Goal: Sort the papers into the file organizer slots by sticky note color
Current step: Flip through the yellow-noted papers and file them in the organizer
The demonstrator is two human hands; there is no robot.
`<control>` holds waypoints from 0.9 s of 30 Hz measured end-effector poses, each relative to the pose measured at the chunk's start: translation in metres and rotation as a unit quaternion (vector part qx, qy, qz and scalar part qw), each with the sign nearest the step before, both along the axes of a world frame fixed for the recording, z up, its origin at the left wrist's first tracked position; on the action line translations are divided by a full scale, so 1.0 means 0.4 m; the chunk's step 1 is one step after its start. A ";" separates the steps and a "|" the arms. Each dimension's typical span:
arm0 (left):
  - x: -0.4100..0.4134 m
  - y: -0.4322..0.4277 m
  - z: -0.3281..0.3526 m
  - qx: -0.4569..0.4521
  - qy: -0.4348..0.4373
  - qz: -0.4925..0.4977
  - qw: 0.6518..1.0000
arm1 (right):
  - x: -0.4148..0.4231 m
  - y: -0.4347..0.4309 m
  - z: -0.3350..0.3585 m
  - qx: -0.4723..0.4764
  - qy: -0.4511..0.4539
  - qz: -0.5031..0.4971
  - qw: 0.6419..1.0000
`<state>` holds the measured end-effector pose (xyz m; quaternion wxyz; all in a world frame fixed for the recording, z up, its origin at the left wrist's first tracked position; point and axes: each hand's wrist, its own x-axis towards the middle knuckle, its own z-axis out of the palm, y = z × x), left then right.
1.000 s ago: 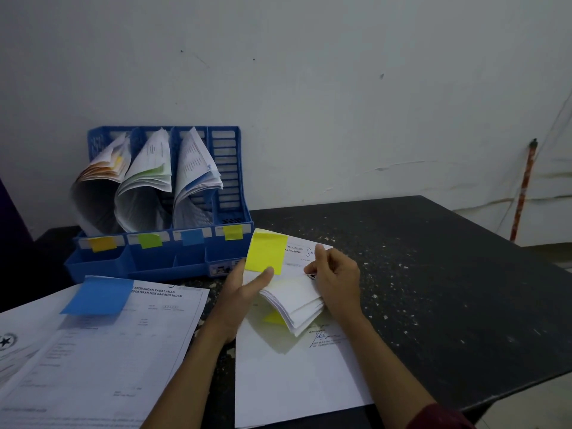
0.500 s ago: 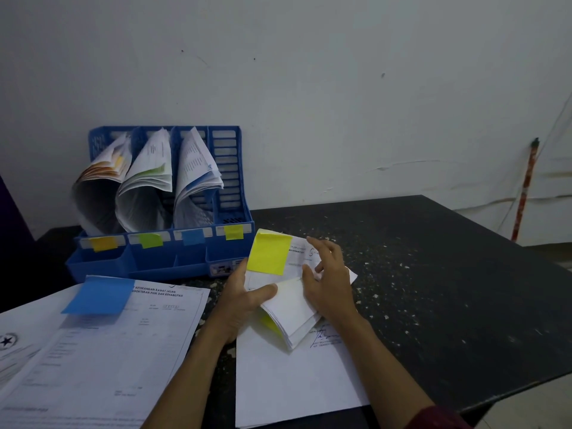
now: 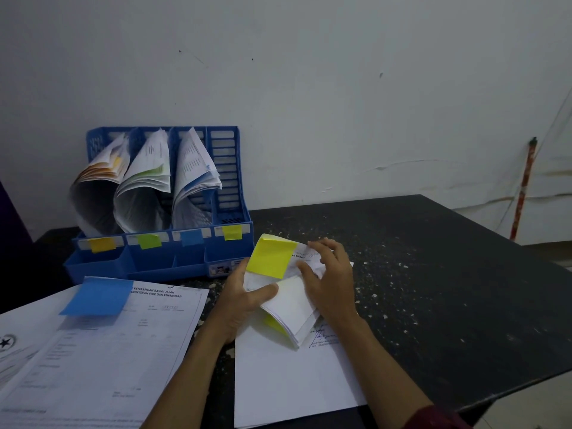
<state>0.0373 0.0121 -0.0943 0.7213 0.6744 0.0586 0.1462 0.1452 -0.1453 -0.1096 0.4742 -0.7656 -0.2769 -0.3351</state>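
A blue file organizer (image 3: 192, 261) stands at the back left, its slots tagged orange, green, blue and yellow. Curled papers fill the first three slots; the yellow-tagged slot (image 3: 227, 181) holds none. A stack of white papers (image 3: 291, 376) lies in front of me, its top end curled back. My left hand (image 3: 244, 301) grips that folded bundle, which carries a yellow sticky note (image 3: 270, 257). My right hand (image 3: 332, 283) presses on the bundle's right side, fingers on the paper.
A second stack of printed papers (image 3: 102, 351) with a blue sticky note (image 3: 97, 297) lies at the front left. The black speckled table (image 3: 433, 274) stretches to the right. A red stick (image 3: 523, 187) leans on the wall at far right.
The top end of the yellow-noted stack has been folded further over toward me. My right hand slid from the fold's middle up onto its upper right edge.
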 end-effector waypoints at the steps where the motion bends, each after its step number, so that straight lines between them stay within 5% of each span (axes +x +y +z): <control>1: 0.001 0.001 -0.001 0.004 -0.001 0.004 1.000 | 0.001 -0.001 0.001 0.002 -0.004 -0.014 1.000; 15: -0.006 -0.005 0.010 0.009 -0.011 -0.008 1.000 | 0.006 -0.011 0.011 0.000 0.083 -0.053 0.995; 21: -0.009 0.005 0.014 0.018 0.006 -0.053 0.998 | 0.008 -0.021 0.032 0.108 0.139 -0.069 0.982; 27: -0.010 0.010 0.017 0.022 0.010 -0.112 0.993 | 0.008 -0.029 0.035 0.238 0.273 -0.026 0.932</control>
